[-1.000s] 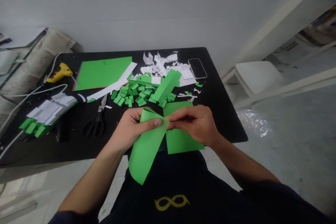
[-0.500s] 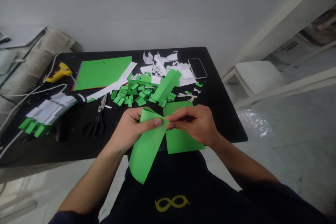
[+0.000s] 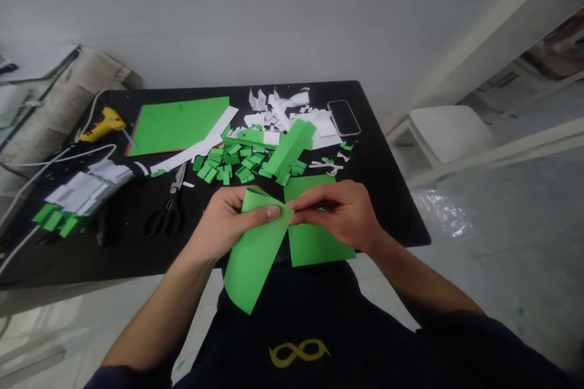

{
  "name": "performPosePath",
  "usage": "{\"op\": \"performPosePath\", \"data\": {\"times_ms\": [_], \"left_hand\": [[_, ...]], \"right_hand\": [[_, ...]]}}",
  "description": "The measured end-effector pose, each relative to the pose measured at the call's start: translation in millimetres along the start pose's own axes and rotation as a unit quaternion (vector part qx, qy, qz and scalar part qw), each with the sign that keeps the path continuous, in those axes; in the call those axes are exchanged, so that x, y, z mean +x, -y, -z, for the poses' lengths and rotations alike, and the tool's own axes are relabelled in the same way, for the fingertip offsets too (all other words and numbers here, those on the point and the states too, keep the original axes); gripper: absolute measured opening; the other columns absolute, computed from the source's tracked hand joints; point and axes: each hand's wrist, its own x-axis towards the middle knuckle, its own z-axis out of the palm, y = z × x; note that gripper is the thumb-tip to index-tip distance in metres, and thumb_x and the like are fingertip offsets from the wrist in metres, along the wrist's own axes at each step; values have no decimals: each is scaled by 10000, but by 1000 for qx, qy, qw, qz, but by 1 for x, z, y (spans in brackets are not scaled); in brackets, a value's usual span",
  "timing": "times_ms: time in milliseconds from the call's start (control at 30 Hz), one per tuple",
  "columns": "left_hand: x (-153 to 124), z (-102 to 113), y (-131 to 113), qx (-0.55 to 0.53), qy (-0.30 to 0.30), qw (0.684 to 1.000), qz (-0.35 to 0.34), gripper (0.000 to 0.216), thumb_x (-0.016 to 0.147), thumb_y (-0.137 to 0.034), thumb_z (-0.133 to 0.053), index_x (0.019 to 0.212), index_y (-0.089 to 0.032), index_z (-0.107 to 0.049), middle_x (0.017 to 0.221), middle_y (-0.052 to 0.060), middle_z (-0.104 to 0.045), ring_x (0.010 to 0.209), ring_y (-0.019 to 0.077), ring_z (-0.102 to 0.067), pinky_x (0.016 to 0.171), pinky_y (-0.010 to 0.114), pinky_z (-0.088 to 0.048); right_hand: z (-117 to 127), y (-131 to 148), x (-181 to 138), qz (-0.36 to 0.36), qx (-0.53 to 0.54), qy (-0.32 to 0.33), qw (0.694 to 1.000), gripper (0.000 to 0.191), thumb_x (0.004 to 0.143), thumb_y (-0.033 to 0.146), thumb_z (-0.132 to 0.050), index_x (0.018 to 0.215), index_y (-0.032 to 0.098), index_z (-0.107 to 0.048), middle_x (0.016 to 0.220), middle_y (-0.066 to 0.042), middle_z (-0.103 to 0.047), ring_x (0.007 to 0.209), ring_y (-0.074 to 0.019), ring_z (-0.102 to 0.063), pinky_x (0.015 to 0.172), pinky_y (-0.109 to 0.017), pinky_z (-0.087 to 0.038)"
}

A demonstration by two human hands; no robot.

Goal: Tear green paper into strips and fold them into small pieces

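A sheet of green paper (image 3: 258,255), bent over at its top, is held up above the front edge of the table. My left hand (image 3: 223,219) grips its upper part, thumb pressed on the near face and fingers behind. At the sheet's upper right corner, the thumb and forefinger of my right hand (image 3: 340,213) pinch the paper. Beneath my right hand lies another piece of green paper (image 3: 319,249), at the table's front edge. Just beyond my hands is a heap of small folded green paper pieces (image 3: 228,164), with a folded green strip (image 3: 292,149) on top.
Black-handled scissors (image 3: 171,206) lie left of my hands on the black table (image 3: 383,194). Farther left are a white-and-green folded paper stack (image 3: 89,188) and a yellow glue gun (image 3: 104,124). Green sheets (image 3: 182,124), white scraps (image 3: 292,100) and a phone (image 3: 344,118) lie toward the back.
The lower tip of the held green sheet has risen slightly. Both hands keep nearly the same grip and place.
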Motion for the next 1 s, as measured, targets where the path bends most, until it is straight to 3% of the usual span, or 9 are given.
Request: {"op": "performPosePath", "data": {"times_ms": [1000], "left_hand": [[0, -1, -4, 5, 5, 1000, -8, 250, 740, -341, -956, 665, -193, -768, 579, -10, -674, 444, 97, -561, 403, 206, -440]], "right_hand": [[0, -1, -1, 14, -10, 8, 1000, 242, 818, 138, -932, 963, 326, -892, 850, 27, -864, 768, -178, -849, 743, -269, -718]]}}
